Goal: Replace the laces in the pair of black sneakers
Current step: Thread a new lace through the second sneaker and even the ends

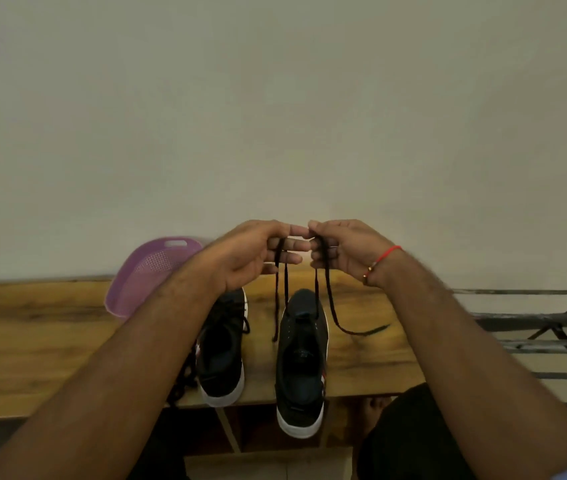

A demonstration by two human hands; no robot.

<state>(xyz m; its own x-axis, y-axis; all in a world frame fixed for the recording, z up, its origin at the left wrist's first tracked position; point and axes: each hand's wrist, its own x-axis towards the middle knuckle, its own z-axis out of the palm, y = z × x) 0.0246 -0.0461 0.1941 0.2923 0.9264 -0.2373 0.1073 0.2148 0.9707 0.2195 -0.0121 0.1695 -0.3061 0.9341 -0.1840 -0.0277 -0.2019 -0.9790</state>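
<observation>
Two black sneakers with white soles stand on a wooden table (33,341). The left sneaker (221,358) is partly hidden by my left forearm. The right sneaker (301,368) hangs its heel over the table's front edge. A black lace (327,299) runs up from the right sneaker's lowest eyelets, and both strands are lifted above the shoe. My left hand (251,258) pinches one strand, my right hand (344,251) the other, fingertips nearly touching. Loose lace ends dangle down, one lying on the table at the right. Another dark lace (181,379) lies beside the left sneaker.
A purple plastic basket (150,271) leans at the back left of the table against a plain wall. A dark metal rack (534,341) stands to the right of the table. My knees show below the table's front edge.
</observation>
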